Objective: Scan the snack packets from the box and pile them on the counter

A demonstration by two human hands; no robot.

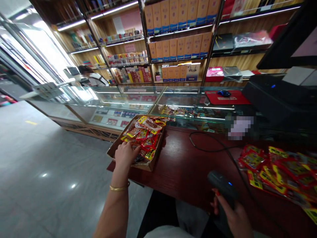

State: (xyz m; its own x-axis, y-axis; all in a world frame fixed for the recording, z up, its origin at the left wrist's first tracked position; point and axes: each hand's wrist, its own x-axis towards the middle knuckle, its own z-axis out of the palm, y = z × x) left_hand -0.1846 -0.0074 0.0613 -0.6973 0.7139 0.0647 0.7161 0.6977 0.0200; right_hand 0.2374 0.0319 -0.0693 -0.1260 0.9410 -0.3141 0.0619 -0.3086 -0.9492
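Observation:
My left hand [124,153] rests over the near left side of a shallow cardboard box [146,166]. Its thumb is spread from the fingers, which touch the packets; the fingertips are partly hidden. Red and yellow plastic snack packets [148,134] fill the box, which sits at the left end of the dark red tabletop [183,162]. Lower right, my right hand [232,215] is wrapped round the grip of a black barcode scanner [221,185] with a small blue light. The scanner's head points away from me over the table.
More snack packets [279,172] lie heaped at the right. A black cable [210,151] loops across the tabletop. Beyond stand a glass display counter [128,104], a mouse [224,94] on a red mat and a dark monitor [282,39]. A person [92,77] is behind the far counter.

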